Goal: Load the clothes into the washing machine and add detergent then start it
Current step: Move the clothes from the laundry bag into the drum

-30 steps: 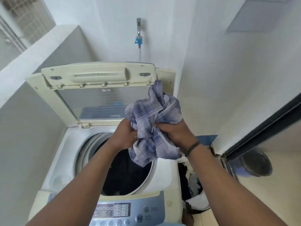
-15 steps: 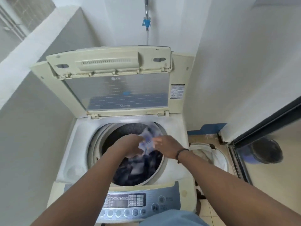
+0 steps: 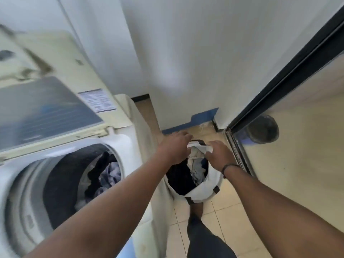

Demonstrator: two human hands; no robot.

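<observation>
— Dark cloth and a blue-grey checked piece already lie in the drum, so loading is part done, I'd judge. How much is left?

— Plenty. The hamper on the floor, right of the washer, holds a black heap near its left side and pale, crumpled clothes toward the far side. No detergent shows anywhere, and the panel is out of view, so both later steps seem untouched.

— And the hands?

— Both are down at the hamper's mouth. The right hand has its fingers curled on a white fold at the far rim; whether that is a garment or the hamper's own lining I cannot tell. The left hand is bent over the far-left rim, fingertips hidden, so its grip cannot be made out.

— Materials?

— Soft, limp fabric throughout; it will bunch and trail when lifted. The hamper is a round, pliant white bag with black trim. The washer is yellowed plastic, its lid propped up, with a ribbed clear window. The floor is glossy beige tile.
</observation>
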